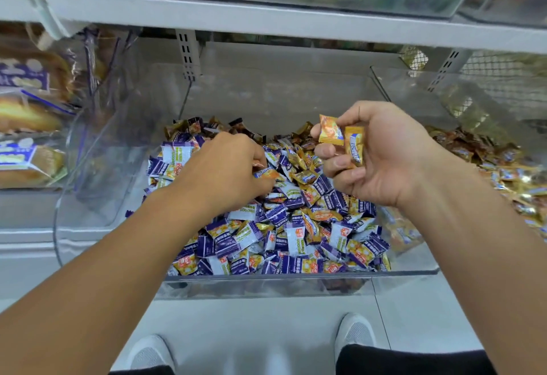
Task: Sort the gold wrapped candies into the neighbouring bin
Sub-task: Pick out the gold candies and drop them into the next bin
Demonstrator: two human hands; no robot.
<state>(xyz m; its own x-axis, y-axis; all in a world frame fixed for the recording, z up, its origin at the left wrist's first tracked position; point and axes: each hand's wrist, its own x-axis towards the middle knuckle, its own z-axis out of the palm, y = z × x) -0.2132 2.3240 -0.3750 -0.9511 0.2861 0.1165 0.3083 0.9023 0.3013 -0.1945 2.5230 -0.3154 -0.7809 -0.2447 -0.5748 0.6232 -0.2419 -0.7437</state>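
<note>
Plainly the gold wrapped candies [331,129] are light and crinkly, so a fingertip pinch suits them. Above the clear bin [296,278], the right hand [381,157] pinches two; the left hand [228,170] grips another in the pile, and the neighbouring bin [503,173] lies right of it.

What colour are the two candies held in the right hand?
Gold-orange wrappers; the candies in the right hand show best in the head view.
</note>
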